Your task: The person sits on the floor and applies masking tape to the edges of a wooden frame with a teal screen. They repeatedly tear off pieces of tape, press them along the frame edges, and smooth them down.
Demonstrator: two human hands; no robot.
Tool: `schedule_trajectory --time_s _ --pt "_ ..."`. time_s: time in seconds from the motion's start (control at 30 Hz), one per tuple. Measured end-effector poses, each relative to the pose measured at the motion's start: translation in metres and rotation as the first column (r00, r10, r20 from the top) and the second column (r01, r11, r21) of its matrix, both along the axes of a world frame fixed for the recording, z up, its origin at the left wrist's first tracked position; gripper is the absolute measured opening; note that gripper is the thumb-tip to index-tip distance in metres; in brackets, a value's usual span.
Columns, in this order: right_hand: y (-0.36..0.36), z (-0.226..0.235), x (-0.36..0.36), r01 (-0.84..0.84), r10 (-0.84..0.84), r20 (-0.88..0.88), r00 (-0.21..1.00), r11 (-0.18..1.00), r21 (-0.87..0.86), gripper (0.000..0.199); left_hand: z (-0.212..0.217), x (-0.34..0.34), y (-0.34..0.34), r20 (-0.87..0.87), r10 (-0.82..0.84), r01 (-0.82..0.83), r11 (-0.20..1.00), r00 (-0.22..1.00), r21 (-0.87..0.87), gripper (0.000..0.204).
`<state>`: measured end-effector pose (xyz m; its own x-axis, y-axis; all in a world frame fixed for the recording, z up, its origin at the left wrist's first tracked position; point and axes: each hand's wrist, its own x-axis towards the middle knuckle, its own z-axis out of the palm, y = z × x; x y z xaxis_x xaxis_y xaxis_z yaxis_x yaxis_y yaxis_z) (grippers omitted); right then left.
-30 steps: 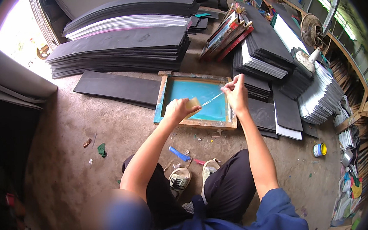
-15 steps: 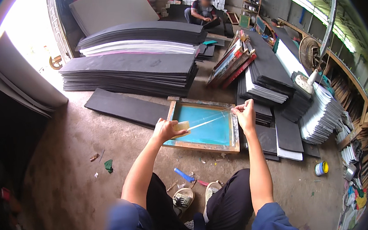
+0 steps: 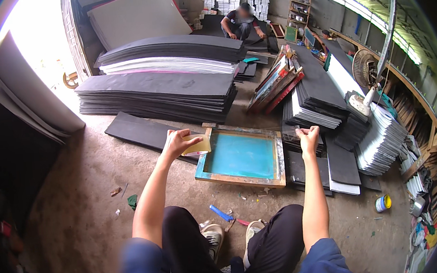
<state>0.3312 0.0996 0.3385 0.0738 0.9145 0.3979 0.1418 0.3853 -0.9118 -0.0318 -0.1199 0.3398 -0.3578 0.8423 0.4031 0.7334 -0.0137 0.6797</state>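
Observation:
My left hand (image 3: 175, 144) is closed round a roll of yellowish clear packing tape (image 3: 197, 146), just above the left rail of a screen-printing frame. Past the frame's right side, the fingers of my right hand (image 3: 308, 138) pinch the free end of the clear tape (image 3: 291, 132). Between the hands the strip is almost invisible against the background. Below it, the wooden screen-printing frame (image 3: 240, 180) with its turquoise mesh (image 3: 241, 155) rests low before my feet, its far left corner by a long black foam sheet (image 3: 138, 132).
Stacks of black sheets (image 3: 156, 92) stand behind on the left. Leaning frames (image 3: 276, 86), more stacked sheets (image 3: 319, 80) and a fan (image 3: 365, 69) are on the right. A blue plastic piece (image 3: 221, 213) and a tin (image 3: 383, 203) lie on the floor. A person (image 3: 243, 24) crouches far back.
My hands have drawn farther apart, the left with the tape roll going left and the right going right with the tape end. The crouching person's arms have spread.

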Motion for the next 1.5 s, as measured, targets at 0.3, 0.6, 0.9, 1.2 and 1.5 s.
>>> schedule_trajectory --time_s 0.3,0.6,0.9,1.2,1.5 --pt "0.031 -0.042 0.038 -0.141 0.128 -0.082 0.988 0.975 -0.173 0.041 -0.010 0.028 0.002 0.291 -0.157 0.163 0.987 0.944 0.005 0.033" --pt "0.043 -0.118 0.029 -0.076 0.081 0.018 0.997 0.975 -0.209 0.036 -0.056 -0.025 0.034 -0.491 -0.204 0.037 0.944 0.847 -0.329 0.039" --pt "0.008 -0.288 0.015 0.134 -0.092 0.098 0.991 0.770 -0.624 0.038 -0.159 -0.047 0.043 -0.442 -0.266 0.004 0.860 0.857 -0.510 0.044" --pt "0.008 -0.317 0.036 0.345 -0.160 0.378 0.912 0.798 -0.494 0.042 -0.201 -0.050 0.069 0.058 -0.224 0.226 0.864 0.973 -0.449 0.053" --pt "0.009 -0.320 0.024 0.446 -0.234 0.436 0.869 0.752 -0.485 0.040 -0.207 -0.052 0.083 0.207 -0.143 0.223 0.868 0.968 -0.444 0.055"
